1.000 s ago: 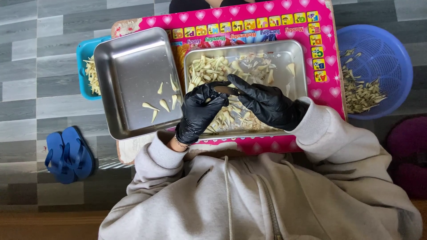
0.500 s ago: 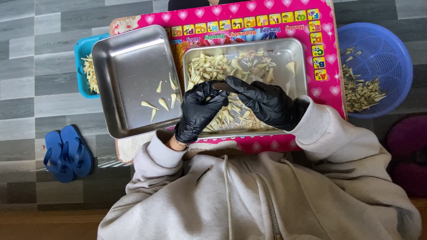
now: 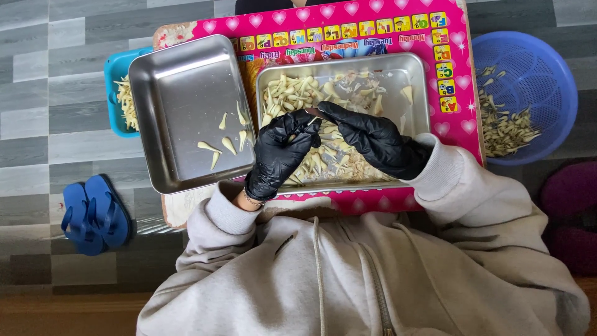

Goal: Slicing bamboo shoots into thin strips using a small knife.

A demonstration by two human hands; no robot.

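Head view: your left hand (image 3: pixel 281 152) and right hand (image 3: pixel 372 138), both black-gloved, meet over the right steel tray (image 3: pixel 418 87), fingers pinched narrow on one pale clove (image 3: pixel 311 119); the clove is small, tapered, above the tray's heap

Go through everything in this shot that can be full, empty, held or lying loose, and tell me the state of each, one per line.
Left steel tray: nearly bare, five pale cloves.
Right steel tray: heaped with pale cloves and papery skins.
Blue plastic basket: holds a layer of peelings.
Small blue tub: filled with pale pieces, partly under left tray.
Left black-gloved hand: curled, pinching a clove.
Right black-gloved hand: fingers meet the left hand's.
Blue sandals: lying on floor.
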